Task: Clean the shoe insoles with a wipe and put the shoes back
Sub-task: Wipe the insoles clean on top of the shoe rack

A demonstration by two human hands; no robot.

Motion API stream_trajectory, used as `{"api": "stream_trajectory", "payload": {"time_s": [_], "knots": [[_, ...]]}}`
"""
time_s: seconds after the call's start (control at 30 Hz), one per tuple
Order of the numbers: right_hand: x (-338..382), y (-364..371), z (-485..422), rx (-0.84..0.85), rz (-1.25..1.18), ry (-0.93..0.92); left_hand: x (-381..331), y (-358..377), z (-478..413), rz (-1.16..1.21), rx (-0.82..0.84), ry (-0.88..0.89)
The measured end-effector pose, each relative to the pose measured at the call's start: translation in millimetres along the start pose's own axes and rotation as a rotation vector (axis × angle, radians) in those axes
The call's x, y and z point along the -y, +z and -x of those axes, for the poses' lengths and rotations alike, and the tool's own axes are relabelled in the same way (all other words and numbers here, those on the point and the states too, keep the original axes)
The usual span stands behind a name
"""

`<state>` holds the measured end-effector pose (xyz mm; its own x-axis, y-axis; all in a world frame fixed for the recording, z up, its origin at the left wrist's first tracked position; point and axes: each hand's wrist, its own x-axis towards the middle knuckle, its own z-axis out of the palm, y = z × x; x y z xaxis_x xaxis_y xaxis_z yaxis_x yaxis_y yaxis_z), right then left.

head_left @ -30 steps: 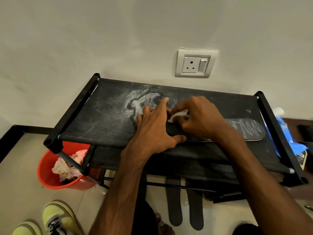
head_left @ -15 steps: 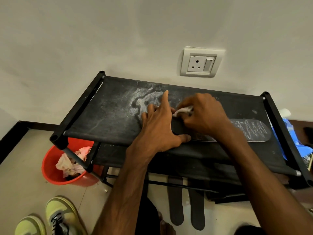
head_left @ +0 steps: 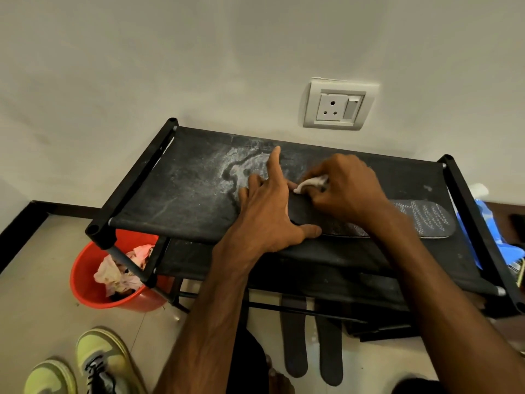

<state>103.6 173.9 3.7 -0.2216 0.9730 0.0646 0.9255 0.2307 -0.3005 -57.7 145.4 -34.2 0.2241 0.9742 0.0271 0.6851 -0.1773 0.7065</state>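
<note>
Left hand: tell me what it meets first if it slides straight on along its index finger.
Nothing lies ahead of the left hand on the rack top, only a whitish stain. It would probably reach the rack's back edge, then the wall, though depth is unclear.

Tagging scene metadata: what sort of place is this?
Probably a home entryway corner: a black fabric shoe rack, a wall socket above it, yellow-green sneakers on the tile floor.

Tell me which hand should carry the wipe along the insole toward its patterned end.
Right. The right hand pinches the wipe against the insole, whose patterned end lies on that side. The left hand lies flat, pinning the other end.
</note>
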Motion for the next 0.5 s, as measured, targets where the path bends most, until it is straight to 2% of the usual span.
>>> {"api": "stream_trajectory", "payload": {"time_s": [0.13, 0.3, 0.4, 0.5], "knots": [[0.1, 4.3, 1.4, -0.072, 0.057, -0.007, -0.5, -1.3, -0.3, 0.004, -0.004, -0.001], [22.5, 10.1, 5.5, 0.051, -0.038, -0.218, -0.4, -4.1, 0.5, 0.022, 0.013, -0.033], [12.4, -1.0, 4.5, 0.105, -0.025, -0.16, -0.6, -4.3, 0.6, 0.02, 0.014, -0.023], [-6.5, -13.6, 6.3, 0.074, -0.027, -0.052, -1.3, -2.9, 0.4, 0.008, 0.018, -0.005]]}}
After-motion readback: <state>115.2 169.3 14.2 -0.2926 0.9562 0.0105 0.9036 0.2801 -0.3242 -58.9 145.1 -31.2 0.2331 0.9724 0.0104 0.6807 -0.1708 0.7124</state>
